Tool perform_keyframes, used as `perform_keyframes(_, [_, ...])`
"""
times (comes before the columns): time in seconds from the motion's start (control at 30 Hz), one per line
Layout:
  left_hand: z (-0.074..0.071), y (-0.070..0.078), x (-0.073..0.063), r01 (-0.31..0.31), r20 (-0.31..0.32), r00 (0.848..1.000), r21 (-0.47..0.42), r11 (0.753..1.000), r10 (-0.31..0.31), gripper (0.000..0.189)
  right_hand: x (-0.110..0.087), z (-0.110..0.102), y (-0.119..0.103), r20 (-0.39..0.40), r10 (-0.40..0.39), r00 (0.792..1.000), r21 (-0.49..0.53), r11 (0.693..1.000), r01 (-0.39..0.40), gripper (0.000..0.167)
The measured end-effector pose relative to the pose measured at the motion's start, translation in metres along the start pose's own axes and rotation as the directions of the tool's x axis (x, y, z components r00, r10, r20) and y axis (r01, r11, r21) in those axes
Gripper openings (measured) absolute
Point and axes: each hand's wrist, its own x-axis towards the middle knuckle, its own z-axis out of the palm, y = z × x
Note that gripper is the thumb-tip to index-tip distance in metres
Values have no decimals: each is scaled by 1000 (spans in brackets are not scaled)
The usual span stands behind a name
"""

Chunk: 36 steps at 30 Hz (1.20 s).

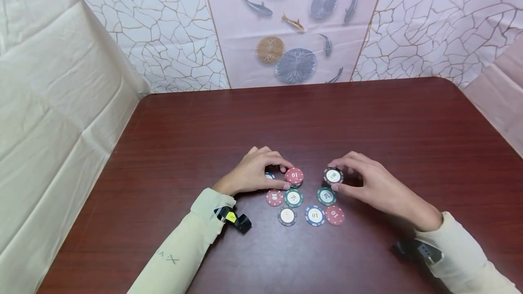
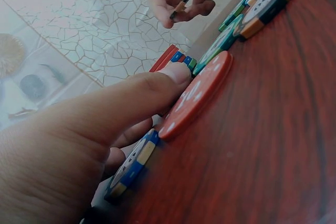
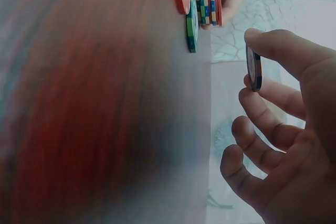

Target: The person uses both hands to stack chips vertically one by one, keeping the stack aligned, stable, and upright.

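Observation:
Between thumb and fingers my left hand point(image 1: 255, 172) pinches a short stack of poker chips point(image 1: 294, 176), with a red 10 chip on top. The left wrist view shows the stack's striped edges past the thumb. To the right, my right hand point(image 1: 373, 183) pinches a single black 100 chip point(image 3: 254, 69) by its rim, held above the table. A blue chip point(image 1: 269, 175) lies partly hidden beneath my left hand. Nearer me lie a red 10 chip point(image 1: 274, 197), a green 20 chip point(image 1: 293, 198) and another green 20 chip point(image 1: 326, 196).
A dark-edged white chip point(image 1: 287, 216), a blue 10 chip point(image 1: 315, 215) and a second red 10 chip point(image 1: 335, 215) lie closest to me on the brown table point(image 1: 196, 126). Patterned cloth point(image 1: 175, 31) hangs behind the table's far edge.

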Motion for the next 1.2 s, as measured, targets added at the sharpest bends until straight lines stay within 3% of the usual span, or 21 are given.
perform_keyframes(0.33, [0, 1, -1, 7, -5, 1000, 2, 1000, -7, 39, 20, 2, -15, 91, 2, 996, -63, 998, 4, 41])
perform_keyframes(1.0, [0, -1, 0, 6, 13, 1000, 34, 999, -7, 44, 57, 26, -25, 214, -9, 977, -9, 1000, 11, 37])
perform_keyframes(1.2, [-3, -2, 0, 13, 28, 999, 41, 999, -15, 48, 61, 31, -25, 216, -29, 976, -14, 999, 33, 40])
